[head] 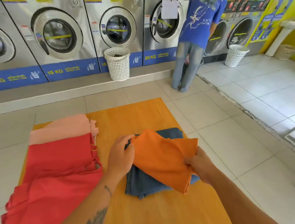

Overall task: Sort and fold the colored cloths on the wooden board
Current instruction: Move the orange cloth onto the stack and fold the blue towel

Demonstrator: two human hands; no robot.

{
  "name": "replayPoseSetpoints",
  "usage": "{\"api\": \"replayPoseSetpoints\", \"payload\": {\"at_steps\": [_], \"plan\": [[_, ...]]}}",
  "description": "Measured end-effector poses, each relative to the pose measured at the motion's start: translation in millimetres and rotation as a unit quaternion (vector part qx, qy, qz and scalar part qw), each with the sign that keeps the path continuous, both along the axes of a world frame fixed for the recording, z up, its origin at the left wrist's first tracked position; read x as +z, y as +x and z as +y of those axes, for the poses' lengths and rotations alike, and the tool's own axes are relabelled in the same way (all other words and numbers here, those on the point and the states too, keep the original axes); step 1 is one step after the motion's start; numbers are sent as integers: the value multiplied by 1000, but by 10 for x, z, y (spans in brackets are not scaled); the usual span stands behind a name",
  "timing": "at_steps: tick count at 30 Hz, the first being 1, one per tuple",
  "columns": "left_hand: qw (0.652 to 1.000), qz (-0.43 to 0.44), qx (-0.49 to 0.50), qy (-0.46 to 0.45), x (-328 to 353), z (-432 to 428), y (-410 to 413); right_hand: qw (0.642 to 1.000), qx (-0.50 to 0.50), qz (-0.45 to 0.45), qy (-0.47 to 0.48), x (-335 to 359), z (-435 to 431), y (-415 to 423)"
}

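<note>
An orange cloth (164, 156) is held between both hands over a folded blue denim cloth (143, 184) on the wooden board (132, 119). My left hand (121, 157) grips the orange cloth's left edge. My right hand (199, 165) pinches its right edge. A red cloth (58, 171) lies spread on the board's left side, hanging over its near left edge. A pink cloth (63, 127) lies behind the red one, partly under it.
The board rests on a white tiled floor. A row of washing machines (59, 36) lines the back wall. A white laundry basket (118, 64) stands before them. A person in a blue shirt (197, 25) bends at a machine at the back right, beside another basket (235, 55).
</note>
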State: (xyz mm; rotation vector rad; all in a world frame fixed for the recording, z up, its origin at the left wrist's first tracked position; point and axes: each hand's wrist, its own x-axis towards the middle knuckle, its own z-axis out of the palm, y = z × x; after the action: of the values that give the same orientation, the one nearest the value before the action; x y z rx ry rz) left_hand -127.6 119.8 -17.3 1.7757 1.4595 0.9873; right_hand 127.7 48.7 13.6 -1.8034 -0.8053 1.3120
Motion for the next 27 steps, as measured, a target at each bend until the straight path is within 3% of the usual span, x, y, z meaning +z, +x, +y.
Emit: {"api": "replayPoseSetpoints", "payload": {"at_steps": [3,8,13,20,27], "plan": [[991,124,-35,-39,-133,270,52,998,-30,-30,-35,-209,-262,162],[953,246,-151,-97,-185,493,338,993,-54,-108,-4,-244,-318,83],[928,300,-160,-154,-287,408,572,985,-4,-172,11,-275,-329,109],[924,292,-117,-215,-276,406,569,977,36,-212,-5,-410,-301,209],[952,76,-97,-280,-46,307,472,952,106,-283,50,-314,-110,211]]}}
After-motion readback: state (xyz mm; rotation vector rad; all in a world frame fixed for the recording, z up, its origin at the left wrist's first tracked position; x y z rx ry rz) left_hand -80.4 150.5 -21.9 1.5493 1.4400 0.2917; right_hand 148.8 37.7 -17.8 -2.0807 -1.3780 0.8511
